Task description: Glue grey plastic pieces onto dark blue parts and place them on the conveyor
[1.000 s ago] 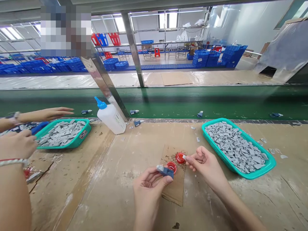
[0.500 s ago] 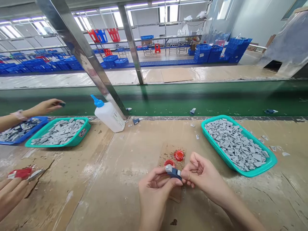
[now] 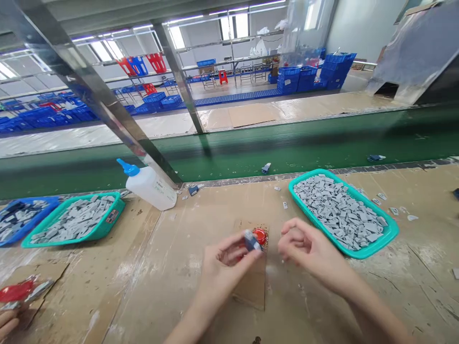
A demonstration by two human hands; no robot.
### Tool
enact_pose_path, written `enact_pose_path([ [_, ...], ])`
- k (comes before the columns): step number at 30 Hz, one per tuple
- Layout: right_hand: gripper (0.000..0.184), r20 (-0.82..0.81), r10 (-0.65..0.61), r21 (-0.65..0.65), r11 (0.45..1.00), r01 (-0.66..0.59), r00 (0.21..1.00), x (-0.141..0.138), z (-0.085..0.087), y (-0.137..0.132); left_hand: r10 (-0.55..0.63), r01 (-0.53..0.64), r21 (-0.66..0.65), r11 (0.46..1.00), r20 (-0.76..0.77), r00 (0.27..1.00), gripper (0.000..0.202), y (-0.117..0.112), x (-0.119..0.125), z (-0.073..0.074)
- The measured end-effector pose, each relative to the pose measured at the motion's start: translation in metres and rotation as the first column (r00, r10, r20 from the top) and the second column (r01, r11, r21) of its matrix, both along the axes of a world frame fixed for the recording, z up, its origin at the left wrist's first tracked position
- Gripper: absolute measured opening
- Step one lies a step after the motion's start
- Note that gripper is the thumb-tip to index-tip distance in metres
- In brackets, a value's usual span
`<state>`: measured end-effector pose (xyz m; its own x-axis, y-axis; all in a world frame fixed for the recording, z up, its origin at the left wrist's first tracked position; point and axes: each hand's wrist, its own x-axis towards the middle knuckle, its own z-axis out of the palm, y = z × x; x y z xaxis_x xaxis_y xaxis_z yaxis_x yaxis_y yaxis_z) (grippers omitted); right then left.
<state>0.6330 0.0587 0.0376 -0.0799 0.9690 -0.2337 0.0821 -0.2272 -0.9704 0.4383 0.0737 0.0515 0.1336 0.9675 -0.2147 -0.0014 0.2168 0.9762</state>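
Observation:
My left hand [image 3: 225, 265] pinches a small blue and grey plastic part [image 3: 251, 240] between thumb and fingertips, just in front of a red cap [image 3: 260, 235] that sits on a scrap of cardboard [image 3: 254, 283]. My right hand [image 3: 311, 252] hovers a little to the right of the part with its fingers curled loosely; nothing shows in it. A teal basket [image 3: 373, 244] full of several small grey parts [image 3: 337, 210] lies just right of my right hand.
A white squeeze bottle with a blue nozzle [image 3: 148, 185] lies tilted at the bench's back edge. A second teal basket [image 3: 107, 224] and a blue bin [image 3: 39, 210] hold more parts at left. A green conveyor belt [image 3: 287, 143] carries loose parts. Another person's fingers [image 3: 7, 322] and a red object [image 3: 16, 291] show at bottom left.
My right hand has let go of the blue part and drawn back to the right. My left hand lifted the part up toward the red cap. The other person's hands left the left baskets.

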Motion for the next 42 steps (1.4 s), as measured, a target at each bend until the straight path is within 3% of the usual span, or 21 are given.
enact_pose_path([
  [2,0.029,0.199,-0.207,0.138,0.974,0.182,0.958,0.034,0.001,0.009,-0.029,0.048,0.156,0.987,-0.119,0.992,0.041,0.028,-0.006,0.001],
  [4,0.029,0.479,-0.387,0.300,0.916,0.267,0.788,0.071,-0.002,0.020,-0.008,0.105,0.335,0.936,-0.278,0.961,0.041,0.063,-0.012,0.000],
  [6,0.025,0.695,-0.368,0.341,0.925,0.168,0.618,0.099,-0.006,0.034,0.045,0.198,0.455,0.868,-0.470,0.882,0.039,0.101,-0.016,-0.005],
  [9,0.019,0.828,-0.244,0.303,0.952,-0.037,0.505,0.115,-0.012,0.057,0.126,0.350,0.472,0.809,-0.722,0.681,0.039,0.159,-0.012,-0.016],
  [12,0.013,0.875,-0.159,0.256,0.954,-0.158,0.458,0.111,-0.017,0.077,0.158,0.422,0.421,0.803,-0.833,0.530,0.043,0.207,-0.001,-0.030],
  [15,0.009,0.871,-0.152,0.264,0.947,-0.183,0.468,0.105,-0.022,0.087,0.157,0.451,0.403,0.796,-0.858,0.490,0.050,0.239,0.013,-0.046],
  [18,0.011,0.830,-0.167,0.300,0.938,-0.174,0.532,0.104,-0.024,0.086,0.149,0.487,0.384,0.784,-0.879,0.453,0.056,0.257,0.028,-0.059],
  [20,0.013,0.758,-0.203,0.318,0.945,-0.079,0.619,0.103,-0.023,0.080,0.157,0.500,0.388,0.774,-0.883,0.443,0.054,0.261,0.037,-0.064],
  [22,0.014,0.609,-0.278,0.313,0.945,0.097,0.743,0.101,-0.018,0.071,0.189,0.499,0.417,0.760,-0.876,0.443,0.048,0.260,0.046,-0.066],
  [24,0.017,0.378,-0.339,0.272,0.930,0.246,0.861,0.096,-0.010,0.060,0.224,0.493,0.445,0.747,-0.867,0.444,0.040,0.257,0.052,-0.066],
  [26,0.020,0.135,-0.349,0.211,0.925,0.317,0.927,0.088,-0.001,0.049,0.227,0.495,0.445,0.746,-0.869,0.439,0.034,0.254,0.056,-0.065],
  [30,0.024,-0.125,-0.332,0.109,0.932,0.345,0.935,0.065,0.007,0.032,0.183,0.477,0.394,0.785,-0.884,0.430,0.013,0.254,0.056,-0.064],
  [35,0.026,-0.158,-0.187,0.071,0.977,0.200,0.970,0.021,-0.007,0.022,0.133,0.419,0.386,0.822,-0.845,0.518,0.015,0.244,0.048,-0.053],
  [38,0.030,-0.164,-0.120,0.023,0.992,0.125,0.979,-0.006,-0.021,0.021,0.120,0.368,0.437,0.821,-0.761,0.637,0.023,0.216,0.039,-0.037],
  [42,0.032,-0.144,-0.185,-0.030,0.983,0.183,0.972,-0.027,-0.032,0.022,0.036,0.326,0.465,0.823,-0.615,0.787,0.027,0.149,0.012,-0.012],
])
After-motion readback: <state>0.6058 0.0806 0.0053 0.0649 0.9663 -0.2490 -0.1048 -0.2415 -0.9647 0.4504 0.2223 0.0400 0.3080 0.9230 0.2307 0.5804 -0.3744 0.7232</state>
